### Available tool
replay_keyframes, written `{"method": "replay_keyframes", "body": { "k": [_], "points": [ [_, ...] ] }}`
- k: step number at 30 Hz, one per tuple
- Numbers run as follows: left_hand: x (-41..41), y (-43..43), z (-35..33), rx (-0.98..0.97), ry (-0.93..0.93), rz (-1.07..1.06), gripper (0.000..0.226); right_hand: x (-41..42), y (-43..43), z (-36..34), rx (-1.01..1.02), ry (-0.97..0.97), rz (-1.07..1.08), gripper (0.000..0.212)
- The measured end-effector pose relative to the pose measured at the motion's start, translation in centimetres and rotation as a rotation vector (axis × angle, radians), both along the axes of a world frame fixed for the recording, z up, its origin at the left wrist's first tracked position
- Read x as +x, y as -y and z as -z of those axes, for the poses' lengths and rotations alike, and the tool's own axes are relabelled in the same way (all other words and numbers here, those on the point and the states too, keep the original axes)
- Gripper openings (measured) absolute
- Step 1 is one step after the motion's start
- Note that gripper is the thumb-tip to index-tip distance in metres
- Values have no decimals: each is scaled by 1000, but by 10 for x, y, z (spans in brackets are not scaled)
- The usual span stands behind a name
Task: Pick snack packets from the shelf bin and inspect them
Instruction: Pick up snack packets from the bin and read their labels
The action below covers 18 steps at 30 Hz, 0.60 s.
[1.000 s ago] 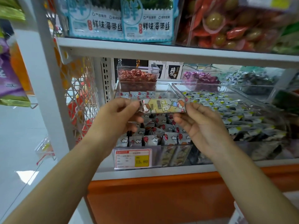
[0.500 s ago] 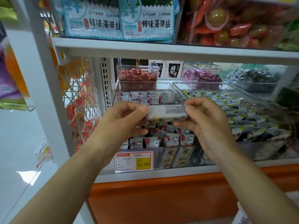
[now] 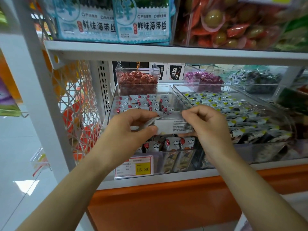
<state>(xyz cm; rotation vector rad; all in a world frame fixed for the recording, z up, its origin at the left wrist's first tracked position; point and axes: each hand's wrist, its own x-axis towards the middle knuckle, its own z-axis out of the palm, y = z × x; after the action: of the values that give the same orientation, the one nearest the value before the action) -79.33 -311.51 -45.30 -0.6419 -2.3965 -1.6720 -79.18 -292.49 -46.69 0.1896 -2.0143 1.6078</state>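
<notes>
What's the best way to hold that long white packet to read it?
Pinch its two short ends, one from each side, as the left hand and right hand do: the packet is long, flat and level, so the printed face shows.

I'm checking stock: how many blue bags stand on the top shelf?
2: the left blue bag at the shelf's left end, the right blue bag beside it, next to the clear box of red snacks. More may hide behind them.

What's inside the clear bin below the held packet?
Rows of small grey packets with red-and-white prints. The held packet, left hand and right hand hide the middle of the bin.
</notes>
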Motion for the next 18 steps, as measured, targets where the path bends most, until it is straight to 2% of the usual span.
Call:
{"method": "replay_keyframes", "body": {
  "k": [2,5,9,13,15,18],
  "points": [
    [1,-1,-1,-5,28,-9,13,2,1,0,90,-38,-5,19],
    [0,-1,-2,-41,35,-27,19,5,4,-1,172,-57,-61,18],
    [-1,7,-8,-29,71,15,31,7,2,-3,156,-46,-128,16],
    [-5,11,-8,-125,-75,-89,22,9,6,-4,121,-35,-163,19],
    [-5,10,-7,-115,-100,-96,20,9,8,-2,106,-41,-130,19],
    [-3,7,-5,-115,-28,-9,22,8,10,1,104,-65,-49,16]
  ]
}}
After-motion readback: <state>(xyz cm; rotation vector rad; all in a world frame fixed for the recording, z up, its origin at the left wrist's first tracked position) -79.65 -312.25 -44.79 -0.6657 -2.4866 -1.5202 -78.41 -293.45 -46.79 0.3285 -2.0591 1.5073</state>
